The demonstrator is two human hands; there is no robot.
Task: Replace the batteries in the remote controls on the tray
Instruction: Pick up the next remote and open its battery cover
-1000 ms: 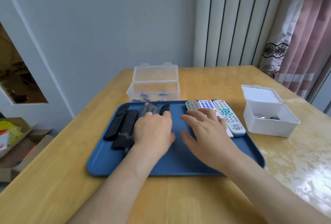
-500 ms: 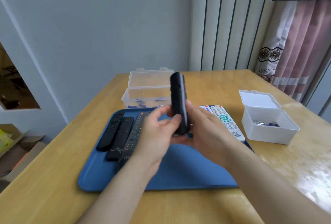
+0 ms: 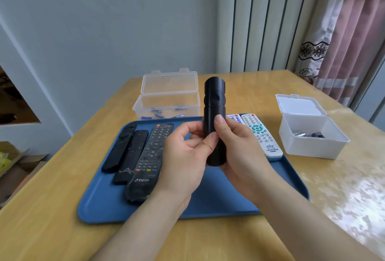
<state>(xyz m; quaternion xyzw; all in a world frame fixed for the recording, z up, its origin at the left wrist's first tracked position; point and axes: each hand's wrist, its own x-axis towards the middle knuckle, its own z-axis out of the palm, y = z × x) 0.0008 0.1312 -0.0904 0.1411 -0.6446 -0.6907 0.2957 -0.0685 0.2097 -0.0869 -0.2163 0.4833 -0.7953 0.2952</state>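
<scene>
A black remote [image 3: 214,102] is held upright above the blue tray [image 3: 218,196], its smooth back side facing me. My left hand [image 3: 183,156] and my right hand [image 3: 239,148] both grip its lower half, with the thumbs pressed on the back. Three black remotes [image 3: 133,152] lie side by side on the tray's left part. White remotes [image 3: 260,133] lie at the tray's far right, partly hidden behind my right hand.
A clear lidded box [image 3: 166,102] with several batteries stands open behind the tray. A white box [image 3: 310,135], also open, sits to the right with a few batteries inside. The wooden table [image 3: 52,208] ends near a cardboard box [image 3: 18,167] on the left.
My hands lifted one black remote off the tray and turned it upright, back towards me. Since half a second ago both thumbs have shifted onto its back.
</scene>
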